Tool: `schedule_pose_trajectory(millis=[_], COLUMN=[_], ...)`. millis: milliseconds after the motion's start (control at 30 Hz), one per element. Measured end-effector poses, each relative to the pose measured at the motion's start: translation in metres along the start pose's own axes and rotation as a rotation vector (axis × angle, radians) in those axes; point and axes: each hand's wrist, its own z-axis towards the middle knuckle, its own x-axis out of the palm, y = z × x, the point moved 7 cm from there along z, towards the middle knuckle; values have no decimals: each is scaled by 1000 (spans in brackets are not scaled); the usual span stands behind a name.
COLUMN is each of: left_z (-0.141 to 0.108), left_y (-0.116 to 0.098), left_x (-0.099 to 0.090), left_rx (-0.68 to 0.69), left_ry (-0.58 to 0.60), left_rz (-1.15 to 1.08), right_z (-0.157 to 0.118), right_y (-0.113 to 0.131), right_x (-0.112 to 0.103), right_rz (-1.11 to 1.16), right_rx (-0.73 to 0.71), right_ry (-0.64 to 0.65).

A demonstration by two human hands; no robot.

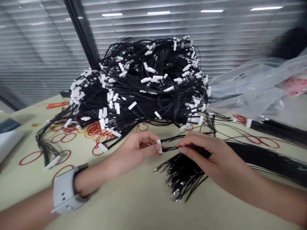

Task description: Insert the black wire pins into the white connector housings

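Note:
Between the thumb and fingers of my left hand (139, 148) is a small white connector (159, 146), with thin black wires running from it to the right. My right hand (207, 151) pinches those black wires (171, 148) a short way from the connector. Under and beside my right hand lies a bundle of loose black wires with shiny metal ends (178, 179), fanned out toward the front. The rest of this bundle (263, 158) stretches to the right edge.
A tall heap of black cables with white connectors (153, 95) stands behind my hands. Red rubber bands (67, 138) are scattered at the left. Clear plastic bags (254, 86) lie at the back right, near another wire bundle (278, 129). A white box (8, 143) sits at the left edge.

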Motion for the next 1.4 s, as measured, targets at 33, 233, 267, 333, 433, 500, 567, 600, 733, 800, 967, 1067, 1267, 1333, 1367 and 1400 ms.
schedule_pose_trajectory(millis=[33, 233, 267, 333, 433, 500, 567, 600, 733, 800, 967, 1067, 1267, 1333, 1367, 1400], left_z=[0, 5, 5, 6, 6, 6, 5, 4, 3, 3, 3, 3, 0, -3, -5, -7], left_y=[1, 5, 6, 6, 6, 5, 4, 4, 4, 4, 4, 4, 5, 3, 2, 1], left_x=[-1, -8, -9, -9, -7, -6, -5, -4, -2, -2, -3, -2, 4, 8, 11, 13], left_rx=[-11, -24, -27, -29, -41, -45, -45, -44, -50, -53, -49, -45, -27, -12, -5, -1], left_ry=[-23, -43, -36, -25, -10, -9, -3, 1, 0, 0, -14, -2, -14, -18, -9, 9], left_rz=[-31, -30, -26, -21, -11, -11, -10, -9, -6, -6, 15, 14, 89, 123, 140, 160], right_z=[-2, -5, -5, -5, -7, -7, -7, -6, -6, -6, -5, -6, -7, -8, -8, -9], right_y=[-2, -19, -20, -21, -22, -23, -23, -23, -23, -22, -21, -22, -20, -18, -16, -14], right_x=[-2, 3, 4, 4, 3, 3, 4, 4, 3, 2, 2, 3, 2, 2, 3, 4], right_rz=[22, 72, 68, 52, 32, 28, 29, 31, 59, 67, 74, 68, 55, 55, 49, 40], right_rx=[-14, -20, -15, -13, -8, -7, -8, -5, 4, 1, -20, -33, -64, -84, -103, -129], right_ry=[-73, -129, -118, -113, -113, -116, -118, -119, -127, -131, -137, -139, -136, -126, -121, -117])
